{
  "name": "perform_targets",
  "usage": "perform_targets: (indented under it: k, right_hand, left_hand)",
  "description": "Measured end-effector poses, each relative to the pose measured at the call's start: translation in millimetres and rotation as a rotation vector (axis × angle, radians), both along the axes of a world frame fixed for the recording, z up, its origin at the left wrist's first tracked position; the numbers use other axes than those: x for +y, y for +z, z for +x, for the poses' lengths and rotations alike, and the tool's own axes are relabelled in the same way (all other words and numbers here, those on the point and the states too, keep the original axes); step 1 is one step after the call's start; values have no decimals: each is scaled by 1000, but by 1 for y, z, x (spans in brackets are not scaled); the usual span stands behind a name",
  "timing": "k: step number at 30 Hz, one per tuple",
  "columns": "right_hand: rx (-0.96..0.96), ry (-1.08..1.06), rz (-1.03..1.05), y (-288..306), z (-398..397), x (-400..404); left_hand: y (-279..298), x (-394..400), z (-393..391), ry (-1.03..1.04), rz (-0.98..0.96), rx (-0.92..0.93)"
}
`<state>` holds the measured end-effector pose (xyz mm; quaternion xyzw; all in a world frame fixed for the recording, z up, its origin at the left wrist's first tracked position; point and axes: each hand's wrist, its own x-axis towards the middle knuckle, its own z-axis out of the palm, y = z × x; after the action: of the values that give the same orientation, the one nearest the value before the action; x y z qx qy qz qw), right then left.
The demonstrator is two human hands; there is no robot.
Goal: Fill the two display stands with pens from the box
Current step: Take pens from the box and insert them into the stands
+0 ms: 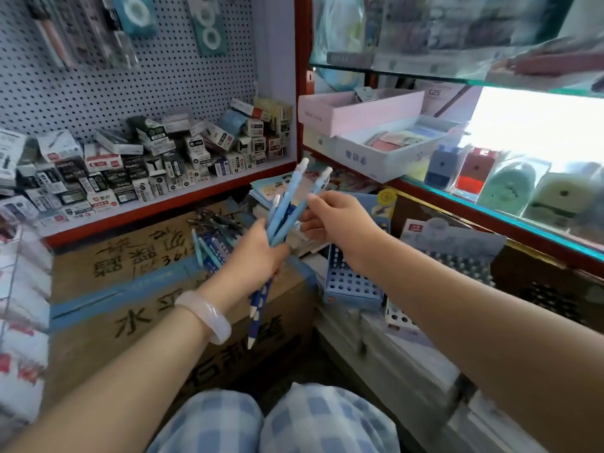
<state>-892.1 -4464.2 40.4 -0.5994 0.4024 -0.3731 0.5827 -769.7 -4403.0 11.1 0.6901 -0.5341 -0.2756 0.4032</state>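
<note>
centrally, right hand (336, 220) fingers pinch the upper part of one light blue pen (307, 204) in the bundle of pens (281, 217) that the left hand (258, 256) grips in a fist, tips down. just beyond, more pens lie in the box (212, 246) on a taped carton (130, 289). nearer blue display stand (353, 286) sits just right of the bundle; second stand (457, 253) further right.

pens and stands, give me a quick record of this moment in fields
left hand: left hand grips a bundle of pens
right hand: right hand pinches one pen in the bundle
near stand: blue display stand, holes showing, no pens seen in it
second stand: display stand to its right
more pens: loose pens on the cardboard box
</note>
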Motion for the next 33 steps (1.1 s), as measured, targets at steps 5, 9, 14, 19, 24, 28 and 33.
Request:
perform_targets:
  k: [5, 9, 14, 19, 24, 28, 33]
  right_hand:
    - [-163, -176, 102, 19, -49, -5]
    - [-1, -255, -56, 20, -103, -12]
    - [323, -319, -269, 5, -161, -15]
    - [468, -331, -286, -14, -203, -13]
    - [543, -320, -261, -50, -208, -11]
    - [575, -372, -324, -82, -187, -3]
    - [580, -444, -273, -111, -170, -8]
  left_hand:
    - [-11, 4, -43, -46, 30, 145]
    - [-16, 3, -64, -29, 18, 179]
    - [-14, -7, -93, -107, -51, 234]
    - [-18, -19, -118, -129, -101, 259]
    - [-28, -25, -131, -140, -97, 244]
    - [-32, -26, -127, -102, -124, 166]
    - [-36, -24, -114, -99, -158, 75]
